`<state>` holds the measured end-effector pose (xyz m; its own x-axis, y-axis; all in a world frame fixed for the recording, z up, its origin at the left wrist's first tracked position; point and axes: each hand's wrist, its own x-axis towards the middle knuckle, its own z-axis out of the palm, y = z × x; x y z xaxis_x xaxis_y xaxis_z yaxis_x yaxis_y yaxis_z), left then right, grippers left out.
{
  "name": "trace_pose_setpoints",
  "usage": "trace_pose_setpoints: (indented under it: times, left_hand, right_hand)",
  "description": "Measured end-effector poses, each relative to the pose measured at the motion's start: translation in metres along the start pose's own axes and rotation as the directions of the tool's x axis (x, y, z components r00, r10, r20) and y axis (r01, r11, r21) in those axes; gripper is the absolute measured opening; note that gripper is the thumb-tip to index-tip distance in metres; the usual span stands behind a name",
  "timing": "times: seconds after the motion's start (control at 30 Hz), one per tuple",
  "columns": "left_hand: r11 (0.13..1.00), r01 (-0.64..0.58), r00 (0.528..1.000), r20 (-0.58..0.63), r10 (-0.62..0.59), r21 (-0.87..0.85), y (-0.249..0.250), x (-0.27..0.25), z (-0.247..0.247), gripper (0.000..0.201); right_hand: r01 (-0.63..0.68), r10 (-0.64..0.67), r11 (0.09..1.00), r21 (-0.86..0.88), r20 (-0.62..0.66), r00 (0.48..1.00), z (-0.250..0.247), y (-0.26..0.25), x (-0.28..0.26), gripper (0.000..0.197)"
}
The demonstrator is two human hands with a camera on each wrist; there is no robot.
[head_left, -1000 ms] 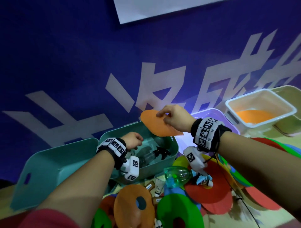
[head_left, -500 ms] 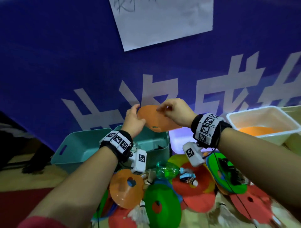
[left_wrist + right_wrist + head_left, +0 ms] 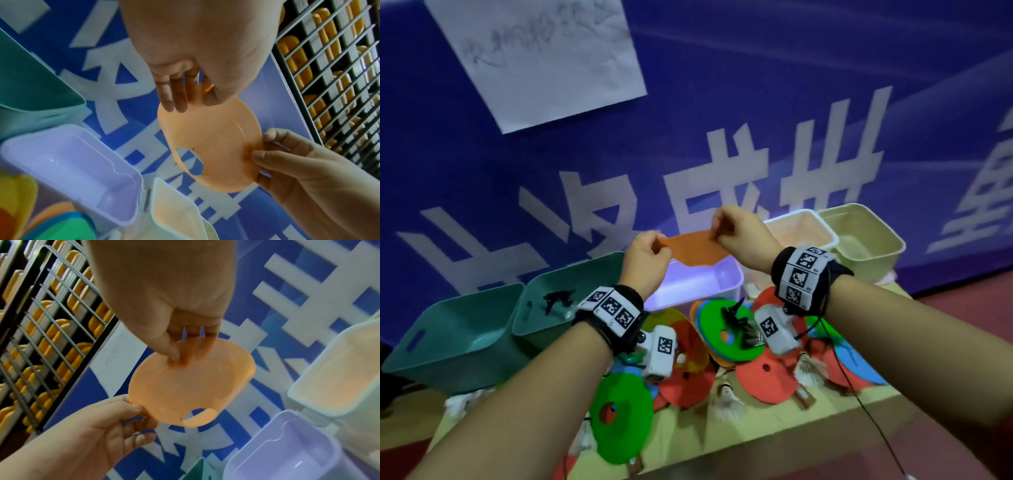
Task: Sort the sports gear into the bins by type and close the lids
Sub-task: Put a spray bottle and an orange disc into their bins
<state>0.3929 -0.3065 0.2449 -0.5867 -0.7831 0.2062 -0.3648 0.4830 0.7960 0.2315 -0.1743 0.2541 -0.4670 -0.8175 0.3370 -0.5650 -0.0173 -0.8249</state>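
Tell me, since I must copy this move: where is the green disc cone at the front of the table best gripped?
Probably at its thin outer rim. The green disc cone lies tilted near the table's front edge, so come from the front and pinch the rim between thumb and fingers.

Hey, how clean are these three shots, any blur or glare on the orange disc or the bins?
Head view: banner lettering smeared by motion, purple bin glaring bright inside. Left wrist view: left hand soft, orange disc fairly clear, wide-angle bending. Right wrist view: right hand blurred at its grip on the disc.
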Motion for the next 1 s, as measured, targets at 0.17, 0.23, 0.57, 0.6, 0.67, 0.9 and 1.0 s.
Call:
trace_pose_setpoints:
  times: [0.17,0.23,0.57,0.6,0.67,0.9,1.0]
  left_hand:
    - [0.999,-0.047,0.995,0.088,0.049,-0.026,0.019,0.003,0.068,0.01]
    - [0.998,-0.049,0.99,0.128,0.054,-0.039,0.023,0.006,0.091,0.009]
    - [0.986,-0.106,0.944,0.298,0.14,-0.129,0.034,0.063,0.179,0.008]
    - [0.984,-0.101,0.942,0.305,0.142,-0.145,0.034,0.071,0.184,0.01]
    - [0.983,-0.07,0.939,0.323,0.121,-0.167,0.032,0.085,0.193,0.008]
    - [0.987,-0.021,0.912,0.401,0.084,-0.159,0.025,0.113,0.225,0.002]
    - [0.99,0.048,0.903,0.43,0.013,-0.13,0.015,0.126,0.243,0.002]
  right_hand:
    - [-0.171,0.158,0.982,-0.084,-0.145,0.977,-0.046,0.048,-0.028,0.027]
    - [-0.226,0.2,0.965,-0.13,-0.187,0.962,-0.06,0.069,-0.038,0.018]
    - [-0.443,0.356,0.835,-0.327,-0.293,0.887,-0.117,0.136,-0.032,0.012]
    - [-0.454,0.363,0.822,-0.344,-0.298,0.883,-0.12,0.139,-0.026,0.013]
    - [-0.484,0.393,0.805,-0.343,-0.303,0.868,-0.123,0.143,-0.018,0.015]
    - [-0.506,0.477,0.802,-0.317,-0.169,0.862,-0.134,0.171,0.003,0.029]
    - [-0.487,0.489,0.806,-0.337,-0.086,0.868,-0.14,0.191,0.017,0.03]
